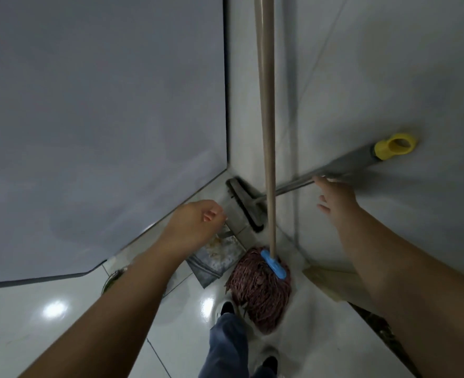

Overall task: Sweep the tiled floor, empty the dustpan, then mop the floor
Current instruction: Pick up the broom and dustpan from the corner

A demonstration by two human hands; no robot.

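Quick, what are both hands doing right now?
Left hand: fingers curled round the dustpan handle.
Right hand: open, fingers straight, touching the broom handle.

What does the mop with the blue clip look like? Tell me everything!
The string mop with the reddish-brown yarn head stands nearly upright in the corner. Its long, pale tan, wooden-looking handle runs up out of the picture. A bright blue plastic clamp joins handle and strings. The strings spread in a clump on the shiny white tiled floor, beside a metal dustpan. Neither hand touches it.
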